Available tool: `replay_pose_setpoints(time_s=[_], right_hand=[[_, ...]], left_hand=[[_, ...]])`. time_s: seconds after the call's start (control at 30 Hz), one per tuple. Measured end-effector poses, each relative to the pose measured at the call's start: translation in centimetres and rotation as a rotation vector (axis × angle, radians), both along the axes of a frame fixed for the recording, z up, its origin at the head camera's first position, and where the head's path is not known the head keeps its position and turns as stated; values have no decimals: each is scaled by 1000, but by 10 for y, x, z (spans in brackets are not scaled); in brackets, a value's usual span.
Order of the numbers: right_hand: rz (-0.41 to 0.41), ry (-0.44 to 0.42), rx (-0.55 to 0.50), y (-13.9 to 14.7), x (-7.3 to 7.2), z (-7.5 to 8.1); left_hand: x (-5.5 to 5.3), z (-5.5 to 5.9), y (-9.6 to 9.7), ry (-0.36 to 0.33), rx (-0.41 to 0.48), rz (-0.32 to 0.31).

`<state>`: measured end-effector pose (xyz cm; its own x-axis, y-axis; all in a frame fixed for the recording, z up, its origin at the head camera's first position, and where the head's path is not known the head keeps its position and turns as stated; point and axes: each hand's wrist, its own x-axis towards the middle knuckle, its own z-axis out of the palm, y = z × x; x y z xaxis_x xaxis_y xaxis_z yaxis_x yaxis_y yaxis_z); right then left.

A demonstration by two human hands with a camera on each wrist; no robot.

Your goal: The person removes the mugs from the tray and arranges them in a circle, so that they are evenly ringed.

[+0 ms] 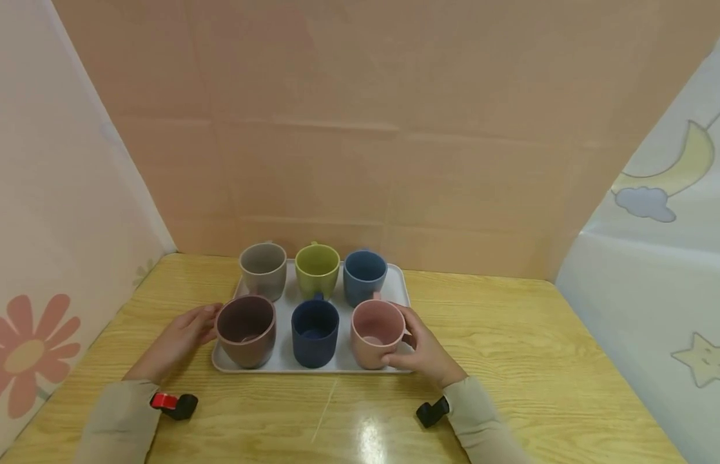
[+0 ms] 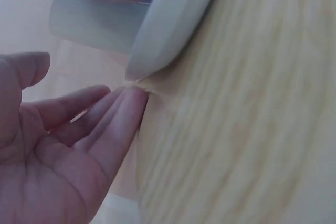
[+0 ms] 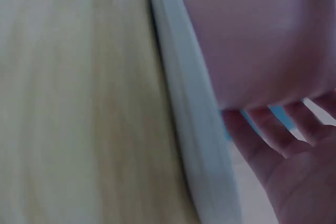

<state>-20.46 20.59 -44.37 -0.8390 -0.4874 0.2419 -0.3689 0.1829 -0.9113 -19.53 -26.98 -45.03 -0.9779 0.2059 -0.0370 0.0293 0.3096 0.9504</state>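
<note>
A white tray (image 1: 284, 345) on the wooden table bears two rows of mugs. In front stand a brown mug (image 1: 246, 332), a navy mug (image 1: 315, 335) and a pink mug (image 1: 371, 338). Behind them are a grey mug (image 1: 263, 270), a green mug (image 1: 317, 267) and a blue mug (image 1: 364, 277). My right hand (image 1: 420, 351) holds the pink mug from its right side, thumb in front; the right wrist view shows fingers (image 3: 265, 135) against its wall. My left hand (image 1: 182, 338) is beside the brown mug, its extended fingers (image 2: 118, 121) at the tray's rim.
A tan panel (image 1: 365, 142) rises behind the wooden table (image 1: 510, 361). White walls stand on both sides, the left one with a red flower (image 1: 26, 354), the right one with a moon (image 1: 693, 158) and a star (image 1: 708, 366).
</note>
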Motion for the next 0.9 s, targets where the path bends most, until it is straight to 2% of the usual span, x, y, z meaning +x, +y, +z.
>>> replay_pose_setpoints(time_s=[0.17, 0.27, 0.5, 0.73, 0.9], right_hand=[[-60, -26, 7, -8, 3, 1], [-68, -29, 8, -9, 4, 1], [-53, -20, 16, -6, 5, -1], [-55, -39, 30, -5, 6, -5], [-45, -12, 15, -7, 4, -5]], left_hand=[[-2, -4, -2, -18, 113, -46], [-2, -7, -5, -19, 157, -77], [-1, -15, -15, -19, -14, -107], [1, -23, -21, 3, 118, -215], [3, -23, -23, 6, 116, -204]])
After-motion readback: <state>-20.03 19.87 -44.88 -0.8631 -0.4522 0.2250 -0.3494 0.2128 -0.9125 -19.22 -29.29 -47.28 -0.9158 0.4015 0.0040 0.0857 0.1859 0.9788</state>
